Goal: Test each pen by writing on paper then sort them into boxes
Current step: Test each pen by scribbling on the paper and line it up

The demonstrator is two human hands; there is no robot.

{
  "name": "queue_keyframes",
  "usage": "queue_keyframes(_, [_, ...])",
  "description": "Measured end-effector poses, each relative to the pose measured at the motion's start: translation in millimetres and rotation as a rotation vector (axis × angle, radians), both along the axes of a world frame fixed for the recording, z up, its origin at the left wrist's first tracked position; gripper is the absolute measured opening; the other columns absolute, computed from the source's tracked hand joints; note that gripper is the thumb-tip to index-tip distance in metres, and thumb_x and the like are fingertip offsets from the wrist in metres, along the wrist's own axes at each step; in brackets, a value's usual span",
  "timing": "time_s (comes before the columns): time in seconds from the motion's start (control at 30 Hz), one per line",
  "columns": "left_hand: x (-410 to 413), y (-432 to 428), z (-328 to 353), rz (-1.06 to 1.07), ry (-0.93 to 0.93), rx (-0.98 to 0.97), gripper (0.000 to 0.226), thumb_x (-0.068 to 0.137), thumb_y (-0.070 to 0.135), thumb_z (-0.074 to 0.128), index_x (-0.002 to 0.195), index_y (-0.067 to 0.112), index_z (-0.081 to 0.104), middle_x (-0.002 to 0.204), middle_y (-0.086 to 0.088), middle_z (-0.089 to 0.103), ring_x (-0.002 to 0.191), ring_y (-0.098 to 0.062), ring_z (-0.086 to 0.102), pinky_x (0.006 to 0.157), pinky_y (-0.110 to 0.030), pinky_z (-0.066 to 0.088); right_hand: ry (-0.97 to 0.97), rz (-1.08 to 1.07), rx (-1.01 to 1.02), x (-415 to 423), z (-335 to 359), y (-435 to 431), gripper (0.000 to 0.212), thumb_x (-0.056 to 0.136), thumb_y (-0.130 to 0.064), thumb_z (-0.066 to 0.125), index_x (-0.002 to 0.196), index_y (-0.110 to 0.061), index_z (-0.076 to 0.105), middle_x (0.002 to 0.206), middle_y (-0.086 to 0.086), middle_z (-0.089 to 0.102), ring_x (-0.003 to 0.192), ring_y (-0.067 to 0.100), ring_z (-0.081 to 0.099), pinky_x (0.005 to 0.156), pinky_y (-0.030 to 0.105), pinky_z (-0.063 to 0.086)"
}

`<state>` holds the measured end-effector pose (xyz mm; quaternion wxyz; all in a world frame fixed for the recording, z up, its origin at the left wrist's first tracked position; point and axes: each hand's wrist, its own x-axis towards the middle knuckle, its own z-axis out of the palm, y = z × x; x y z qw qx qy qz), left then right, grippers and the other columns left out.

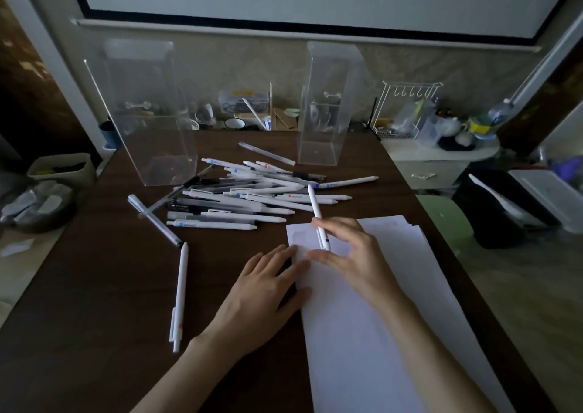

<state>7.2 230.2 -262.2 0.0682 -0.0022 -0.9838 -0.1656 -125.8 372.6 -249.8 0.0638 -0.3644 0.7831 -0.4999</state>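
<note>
My right hand (353,255) pinches a white pen (315,206), tip down at the paper (362,334) near the right edge of the table (94,286).
My left hand (262,289) lies flat, fingers straight, on the paper's left edge; I should pin it firmly and scribble lightly.

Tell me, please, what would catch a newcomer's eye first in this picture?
A heap of pens sprawls in the middle of the table, with a wide clear box and a narrow clear box standing behind it. Nearer, the right hand holds a white pen over the paper, whose left edge the left hand presses flat.
</note>
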Motion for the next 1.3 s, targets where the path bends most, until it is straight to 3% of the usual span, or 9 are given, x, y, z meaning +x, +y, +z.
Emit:
queue_keyframes(0.3, [0, 0, 0, 0.006, -0.019, 0.008, 0.059, 0.090, 0.056, 0.021, 0.139, 0.028, 0.041, 0.148, -0.003, 0.035, 0.139, -0.020, 0.027, 0.109, -0.035, 0.016, 0.086, -0.068, -0.032, 1, 0, -1, 0.059, 0.064, -0.040, 0.075, 0.117, -0.015, 0.066, 0.113, 0.001, 0.057, 0.101, -0.001, 0.057, 0.091, 0.009, 0.043])
queue_keyframes(0.4, [0, 0, 1, 0.009, -0.015, 0.009, 0.060, 0.090, 0.057, 0.021, 0.139, 0.028, 0.040, 0.148, -0.004, 0.035, 0.139, -0.020, 0.027, 0.110, -0.036, 0.018, 0.251, -0.079, -0.007, 3, 0, -3, 0.065, 0.067, -0.047, 0.076, 0.121, -0.015, 0.061, 0.106, -0.020, 0.052, 0.103, 0.002, 0.051, 0.092, 0.005, 0.035])
queue_keyframes(0.57, [1, 1, 4, 0.009, -0.047, 0.023, 0.065, 0.087, 0.060, 0.015, 0.142, 0.030, 0.035, 0.152, 0.000, 0.026, 0.141, -0.016, 0.018, 0.114, -0.036, 0.015, 0.349, -0.226, -0.156, 4, 0, 0, 0.017, 0.082, -0.038, 0.060, 0.094, -0.028, 0.054, 0.083, -0.016, 0.053, 0.079, 0.011, 0.054, 0.071, 0.017, 0.043])
queue_keyframes(0.7, [1, 1, 3, 0.009, -0.034, 0.016, 0.059, 0.090, 0.055, 0.023, 0.138, 0.027, 0.041, 0.148, -0.004, 0.034, 0.139, -0.019, 0.026, 0.110, -0.036, 0.019, 0.117, -0.155, -0.260, 10, 4, 5, 0.020, 0.087, -0.032, 0.044, 0.104, -0.029, 0.054, 0.089, -0.001, 0.069, 0.070, 0.002, 0.061, 0.061, 0.016, 0.044])
queue_keyframes(0.8, [1, 1, 4, 0.007, -0.033, 0.012, 0.058, 0.090, 0.055, 0.024, 0.138, 0.027, 0.042, 0.147, -0.005, 0.036, 0.138, -0.021, 0.029, 0.109, -0.037, 0.019, 0.058, -0.084, -0.206, 9, 3, 5, 0.036, 0.089, -0.031, 0.043, 0.117, -0.016, 0.059, 0.107, -0.002, 0.069, 0.096, 0.002, 0.063, 0.077, 0.019, 0.048])
queue_keyframes(0.93, [1, 2, 6, 0.009, -0.053, 0.017, 0.066, 0.087, 0.058, 0.013, 0.142, 0.029, 0.035, 0.151, -0.003, 0.027, 0.141, -0.019, 0.020, 0.110, -0.033, 0.009, -0.092, -0.194, -0.135, 6, 3, -4, 0.016, 0.084, -0.028, 0.070, 0.079, -0.021, 0.056, 0.067, -0.002, 0.065, 0.062, 0.016, 0.060, 0.059, 0.034, 0.048])
queue_keyframes(1.07, [0, 3, 8, 0.002, -0.059, 0.009, 0.066, 0.087, 0.057, 0.011, 0.141, 0.028, 0.036, 0.154, -0.002, 0.022, 0.142, -0.019, 0.016, 0.111, -0.034, 0.008, -0.300, -0.112, -0.009, -6, 10, -17, 0.015, 0.087, -0.011, 0.063, 0.078, -0.011, 0.051, 0.061, -0.001, 0.064, 0.062, 0.009, 0.060, 0.064, 0.024, 0.048])
queue_keyframes(1.17, [0, 4, 5, -0.008, -0.060, -0.004, 0.065, 0.088, 0.056, 0.009, 0.142, 0.028, 0.034, 0.156, 0.006, 0.013, 0.143, -0.016, 0.010, 0.110, -0.032, 0.002, -0.234, -0.159, 0.049, -13, 13, -31, 0.026, 0.085, -0.007, 0.059, 0.065, -0.009, 0.042, 0.051, 0.000, 0.049, 0.047, 0.003, 0.045, 0.052, 0.022, 0.038])
queue_keyframes(1.3, [1, 4, 5, 0.012, -0.058, -0.019, 0.058, 0.093, 0.052, 0.018, 0.140, 0.027, 0.040, 0.151, 0.003, 0.030, 0.140, -0.020, 0.023, 0.110, -0.037, 0.012, -0.218, -0.251, -0.004, -17, 6, -35, 0.030, 0.080, -0.001, 0.057, 0.061, -0.011, 0.036, 0.042, -0.006, 0.040, 0.040, 0.004, 0.036, 0.043, 0.020, 0.032])
